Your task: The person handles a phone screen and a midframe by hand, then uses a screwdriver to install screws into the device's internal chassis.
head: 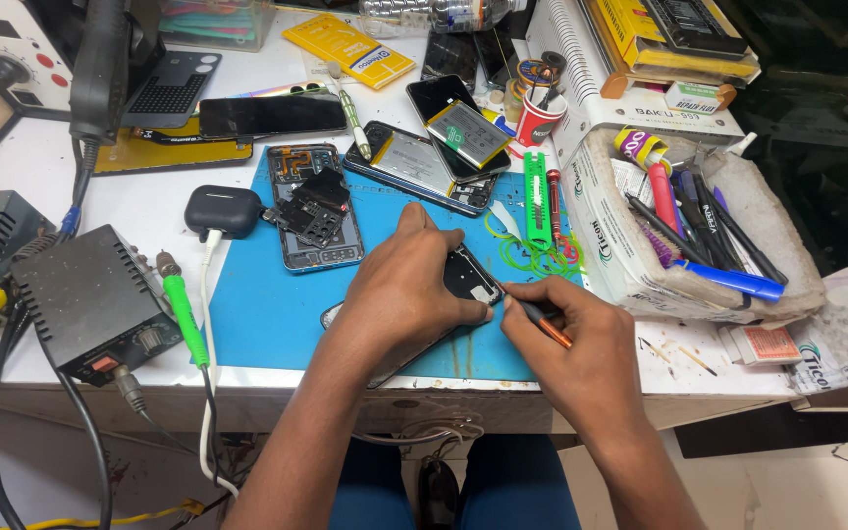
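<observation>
My left hand (407, 285) presses down on an opened black phone (471, 278) that lies on the blue work mat (257, 314). Most of the phone is hidden under that hand. My right hand (576, 334) grips a thin tool with an orange shaft (548, 325), its tip resting at the phone's right edge near a small white part. Both hands sit close together at the mat's front right corner.
Another opened phone (318, 206) lies farther back on the mat, with more phones and a loose battery (470, 132) behind it. A green tool (537, 199) and green rings lie right of it. A tray of pens (699, 226) stands at right, power units (85, 299) at left.
</observation>
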